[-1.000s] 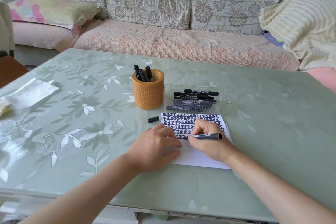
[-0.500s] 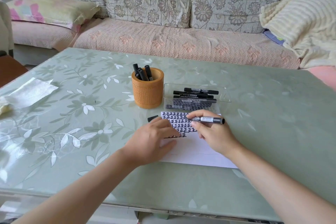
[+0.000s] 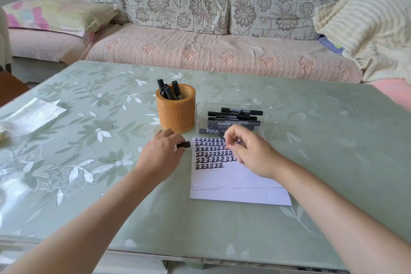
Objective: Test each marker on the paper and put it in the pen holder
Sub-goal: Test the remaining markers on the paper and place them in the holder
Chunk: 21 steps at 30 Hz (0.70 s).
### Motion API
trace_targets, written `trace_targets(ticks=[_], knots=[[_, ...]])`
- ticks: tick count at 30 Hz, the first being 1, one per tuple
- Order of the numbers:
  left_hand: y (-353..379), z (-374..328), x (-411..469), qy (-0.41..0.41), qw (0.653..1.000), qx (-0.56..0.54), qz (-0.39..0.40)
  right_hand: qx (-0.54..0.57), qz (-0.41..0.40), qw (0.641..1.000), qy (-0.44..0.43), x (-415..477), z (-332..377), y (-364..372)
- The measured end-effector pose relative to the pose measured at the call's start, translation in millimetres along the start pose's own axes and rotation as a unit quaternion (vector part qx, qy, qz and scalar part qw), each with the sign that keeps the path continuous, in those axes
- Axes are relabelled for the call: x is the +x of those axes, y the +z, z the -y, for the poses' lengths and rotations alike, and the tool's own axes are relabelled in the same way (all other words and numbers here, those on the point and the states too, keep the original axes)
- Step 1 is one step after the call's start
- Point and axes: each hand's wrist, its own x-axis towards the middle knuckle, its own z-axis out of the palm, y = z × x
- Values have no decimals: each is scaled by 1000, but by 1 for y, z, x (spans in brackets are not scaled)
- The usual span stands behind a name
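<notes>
The slim black marker (image 3: pixel 219 133), uncapped, is pinched in the right hand (image 3: pixel 251 153) above the white paper sheet (image 3: pixel 233 184). The left hand (image 3: pixel 160 153) curls onto its small black cap (image 3: pixel 184 145) — gripped or not, I cannot tell. Some markers stand in the round orange pen holder (image 3: pixel 175 111) and several wait in the clear plastic tray (image 3: pixel 269 118) — roughly midway, I judge. The holder's mouth has room.

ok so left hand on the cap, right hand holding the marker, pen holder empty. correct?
Not quite: the pen holder is not empty. The head view shows several black markers standing in it. The rest holds: left hand on the cap, right hand holding the marker.
</notes>
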Motion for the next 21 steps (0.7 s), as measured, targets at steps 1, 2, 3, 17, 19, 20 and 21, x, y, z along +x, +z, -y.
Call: trace_targets(ticks=[1,2,3,17,19,20,21], knots=[[-2,-1,1,1,1000,-9,-15,-26,-13,1000,-9,1,-2,0],[-4,-2,1,2,999,-18,-30,-50,-29,998,-11,2,-4,0],[-6,-4,2,6,999,-29,-41,-70,-46,996,-9,4,-6,0],[-9,-17,-2,111,991,-65,-42,-202,-111,973,-32,10,-4,6],[-8,-17,-3,117,990,-62,-38,-203,-104,973,-31,10,-3,7],[-8,-17,-4,122,990,-59,-33,-203,-99,974,-31,10,-3,8],[-8,-18,-4,127,990,-58,-26,-203,-94,974,-32,10,-3,10]])
